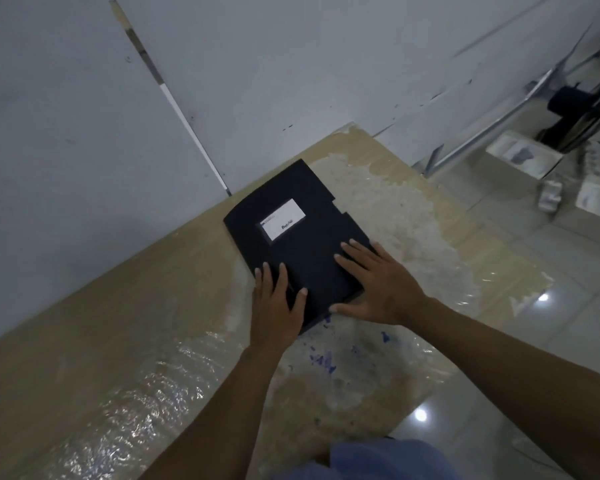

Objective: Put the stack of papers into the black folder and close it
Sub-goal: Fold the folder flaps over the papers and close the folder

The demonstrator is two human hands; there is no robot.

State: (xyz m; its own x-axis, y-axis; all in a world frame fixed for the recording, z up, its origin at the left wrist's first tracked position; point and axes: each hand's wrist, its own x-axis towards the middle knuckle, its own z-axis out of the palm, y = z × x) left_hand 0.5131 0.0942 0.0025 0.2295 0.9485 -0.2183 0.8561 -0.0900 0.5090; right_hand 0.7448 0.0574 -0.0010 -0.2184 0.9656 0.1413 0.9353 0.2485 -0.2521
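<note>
Both hands lie flat, fingers spread, pressing the near end of the black folder (302,233): the left hand (278,303) at its near left corner, the right hand (378,285) over its near right edge, neither gripping. The folder lies closed on the plastic-covered table (118,323), a white label (283,219) facing up; no papers show. Its far corner lies near the table's far edge, by the wall (66,133). Bare table spreads left and near.

Both bare forearms are extended forward. The left hand (277,299) is laid flat, palm down, fingers together and thumb spread. The right hand (378,282) is likewise pressed flat, fingers splayed, thumb stretched toward the left; nothing is gripped.
</note>
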